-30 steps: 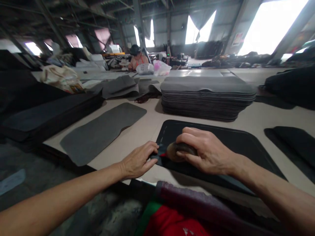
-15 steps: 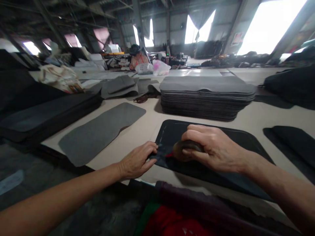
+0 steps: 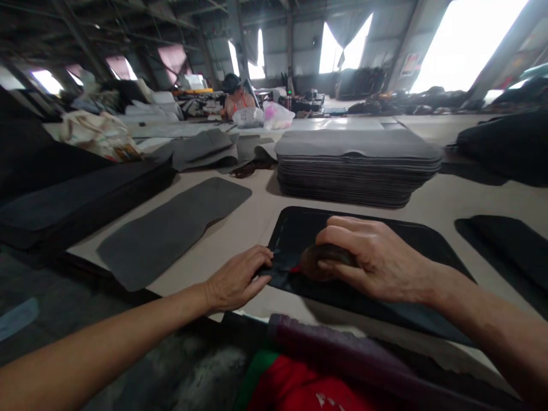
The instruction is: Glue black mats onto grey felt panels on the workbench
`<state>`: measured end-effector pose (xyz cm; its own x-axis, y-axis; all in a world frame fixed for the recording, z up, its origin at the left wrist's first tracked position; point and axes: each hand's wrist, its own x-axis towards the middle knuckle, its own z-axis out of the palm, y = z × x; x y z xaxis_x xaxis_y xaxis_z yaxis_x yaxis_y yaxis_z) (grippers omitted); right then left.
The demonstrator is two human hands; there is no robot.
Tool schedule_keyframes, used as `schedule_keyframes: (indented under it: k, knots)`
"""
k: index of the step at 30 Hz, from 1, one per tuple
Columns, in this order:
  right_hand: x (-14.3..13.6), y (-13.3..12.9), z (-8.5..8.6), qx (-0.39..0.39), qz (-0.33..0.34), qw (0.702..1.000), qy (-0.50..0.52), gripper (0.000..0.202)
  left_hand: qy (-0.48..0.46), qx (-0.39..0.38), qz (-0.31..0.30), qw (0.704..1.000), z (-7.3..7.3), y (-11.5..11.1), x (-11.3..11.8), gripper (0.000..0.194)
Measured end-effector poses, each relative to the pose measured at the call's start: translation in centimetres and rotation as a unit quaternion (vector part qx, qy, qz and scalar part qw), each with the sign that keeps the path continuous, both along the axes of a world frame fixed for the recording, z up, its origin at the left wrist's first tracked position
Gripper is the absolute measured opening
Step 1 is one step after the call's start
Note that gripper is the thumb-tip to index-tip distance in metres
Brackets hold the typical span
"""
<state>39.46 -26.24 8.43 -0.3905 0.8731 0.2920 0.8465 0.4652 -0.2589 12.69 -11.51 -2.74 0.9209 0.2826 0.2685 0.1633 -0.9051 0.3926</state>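
Observation:
A black sheet point(image 3: 295, 228) with rounded corners lies flat on the table, pale lines along its border. At its left edge my left hand point(image 3: 240, 277) is closed, thumb and fingers gripping the edge. My right hand point(image 3: 377, 257) is wrapped round a brown, rounded, wooden-looking hand tool point(image 3: 327, 261) resting on the sheet's left half. A small red bit point(image 3: 295, 268) shows at the tool's left end; the tool's underside is hidden.
A tall stack of grey-topped sheets point(image 3: 355, 145) stands behind the black sheet. One grey sheet point(image 3: 175, 231) lies to the left. Dark folded pieces point(image 3: 505, 245) are at right, a dark pile point(image 3: 85, 194) at far left. A person point(image 3: 237, 100) sits in the background.
The whole view has shifted slightly. Both hands, the tool and the black sheet keep nearly the same places relative to one another.

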Motion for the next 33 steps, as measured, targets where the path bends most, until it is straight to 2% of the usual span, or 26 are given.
schedule_keyframes:
  k: [12, 18, 23, 33]
  knots:
    - [2.2, -1.8, 0.8, -0.016, -0.028, 0.999, -0.017, 0.006, -0.004, 0.008, 0.001, 1.000, 0.0, 0.0, -0.1, 0.018]
    - [3.7, -2.8, 0.8, -0.028, -0.078, 0.996, -0.011, 0.007, -0.006, 0.012, -0.005, 1.000, 0.0, 0.0, -0.1, 0.018]
    - [4.2, -3.2, 0.9, -0.040, -0.078, 0.996, -0.020, 0.006, -0.008, 0.021, -0.002, 1.000, 0.1, 0.0, 0.0, 0.017]
    - [6.4, -5.5, 1.7, -0.079, -0.139, 0.987, -0.015, 0.014, -0.009, 0.027, -0.001, 1.000, 0.1, 0.0, 0.0, 0.015]
